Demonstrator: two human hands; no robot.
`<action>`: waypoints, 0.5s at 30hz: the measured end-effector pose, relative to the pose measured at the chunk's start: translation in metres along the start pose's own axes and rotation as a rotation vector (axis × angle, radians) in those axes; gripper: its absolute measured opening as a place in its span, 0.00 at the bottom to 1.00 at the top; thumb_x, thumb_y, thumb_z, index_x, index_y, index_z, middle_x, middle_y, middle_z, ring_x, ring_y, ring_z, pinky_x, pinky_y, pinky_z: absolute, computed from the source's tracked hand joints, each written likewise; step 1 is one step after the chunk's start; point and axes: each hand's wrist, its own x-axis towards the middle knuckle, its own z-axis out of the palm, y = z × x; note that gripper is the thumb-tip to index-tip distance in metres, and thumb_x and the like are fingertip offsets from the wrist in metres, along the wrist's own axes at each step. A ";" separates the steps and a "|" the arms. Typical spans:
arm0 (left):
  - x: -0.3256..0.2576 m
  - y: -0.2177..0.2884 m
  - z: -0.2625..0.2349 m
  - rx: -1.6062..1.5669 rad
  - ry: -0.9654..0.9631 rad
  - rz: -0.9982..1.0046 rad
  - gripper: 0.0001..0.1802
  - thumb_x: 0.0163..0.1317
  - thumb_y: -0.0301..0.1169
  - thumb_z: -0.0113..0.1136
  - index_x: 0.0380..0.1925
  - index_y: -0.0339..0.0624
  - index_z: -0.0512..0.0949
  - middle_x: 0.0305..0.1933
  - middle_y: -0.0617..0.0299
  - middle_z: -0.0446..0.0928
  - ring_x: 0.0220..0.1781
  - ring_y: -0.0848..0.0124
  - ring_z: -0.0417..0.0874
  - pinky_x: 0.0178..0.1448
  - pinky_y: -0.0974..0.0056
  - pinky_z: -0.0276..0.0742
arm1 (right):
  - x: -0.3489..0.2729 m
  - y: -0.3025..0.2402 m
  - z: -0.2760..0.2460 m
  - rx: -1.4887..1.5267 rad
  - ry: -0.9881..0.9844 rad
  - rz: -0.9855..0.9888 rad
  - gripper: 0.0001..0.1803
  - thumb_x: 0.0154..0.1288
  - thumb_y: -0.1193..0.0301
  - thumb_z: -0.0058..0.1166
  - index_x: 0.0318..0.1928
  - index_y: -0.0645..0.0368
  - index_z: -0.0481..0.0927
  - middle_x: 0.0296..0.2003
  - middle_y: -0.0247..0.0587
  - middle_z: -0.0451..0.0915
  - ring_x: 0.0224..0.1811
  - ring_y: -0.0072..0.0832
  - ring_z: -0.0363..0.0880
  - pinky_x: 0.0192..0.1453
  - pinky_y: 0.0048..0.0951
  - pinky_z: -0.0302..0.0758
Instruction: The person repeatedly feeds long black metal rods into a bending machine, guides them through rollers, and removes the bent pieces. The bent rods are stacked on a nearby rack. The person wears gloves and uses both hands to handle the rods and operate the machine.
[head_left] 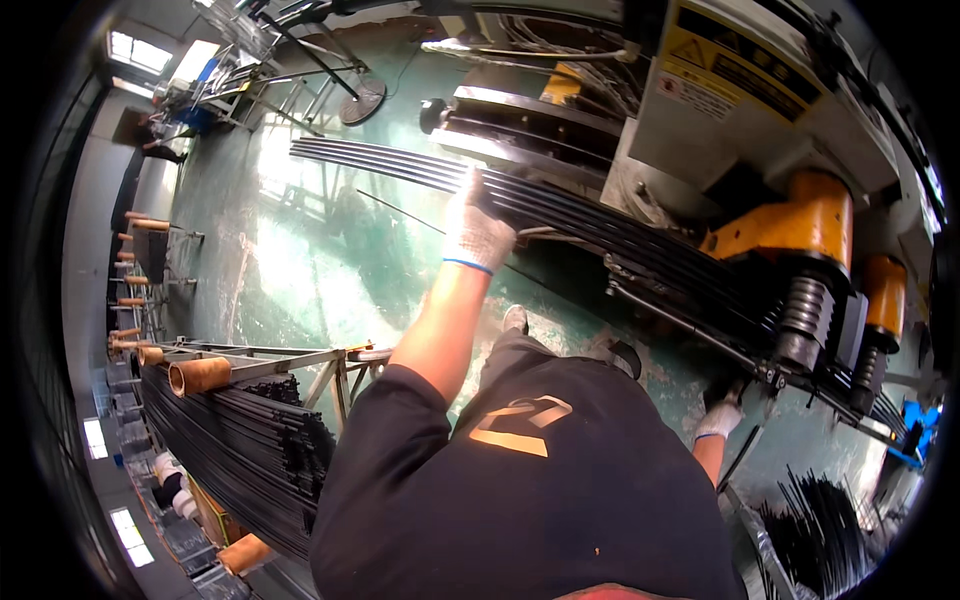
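Observation:
My left hand [474, 228], in a white glove with a blue cuff, is stretched out and closed on a bundle of long thin black rods [400, 168] lying across a large machine [740, 130]. The rods run from the upper left down into the machine's orange rollers [800, 225] at the right. My right hand [722, 412], also gloved, is low at the right beside the machine's lower arm; its fingers are partly hidden and I cannot tell whether it grips anything. My dark shirt fills the lower middle.
A metal rack [280, 365] at the lower left carries several more black rods [235, 440], with tan tubes on its posts. Short black rods [815, 525] stand at the lower right. The floor [290, 260] is green and shiny. A distant person [160, 140] stands at the upper left.

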 end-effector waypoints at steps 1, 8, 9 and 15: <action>0.006 0.034 -0.004 0.004 0.007 0.066 0.32 0.77 0.51 0.52 0.62 0.30 0.71 0.64 0.34 0.75 0.66 0.36 0.76 0.75 0.33 0.68 | -0.013 -0.001 0.009 0.041 0.059 0.103 0.18 0.76 0.59 0.61 0.54 0.60 0.83 0.39 0.39 0.86 0.33 0.31 0.84 0.34 0.32 0.81; 0.089 0.294 -0.071 0.091 0.210 0.336 0.28 0.79 0.50 0.51 0.61 0.35 0.71 0.60 0.41 0.77 0.60 0.38 0.79 0.67 0.34 0.79 | -0.086 0.088 0.026 -0.029 0.069 0.370 0.20 0.77 0.53 0.59 0.48 0.58 0.84 0.33 0.36 0.85 0.28 0.31 0.81 0.26 0.36 0.71; 0.094 0.318 -0.074 0.114 0.250 0.409 0.24 0.79 0.49 0.51 0.56 0.36 0.74 0.55 0.44 0.79 0.56 0.43 0.81 0.64 0.36 0.80 | -0.086 0.118 0.010 0.066 -0.002 0.397 0.21 0.78 0.52 0.57 0.50 0.59 0.83 0.36 0.38 0.85 0.32 0.33 0.83 0.30 0.39 0.74; 0.117 0.438 -0.108 0.264 0.287 0.500 0.20 0.82 0.44 0.45 0.47 0.37 0.75 0.45 0.51 0.81 0.47 0.48 0.85 0.54 0.40 0.87 | -0.181 0.115 0.058 -0.218 -0.014 0.481 0.26 0.80 0.51 0.52 0.57 0.64 0.78 0.46 0.49 0.85 0.46 0.46 0.86 0.50 0.48 0.82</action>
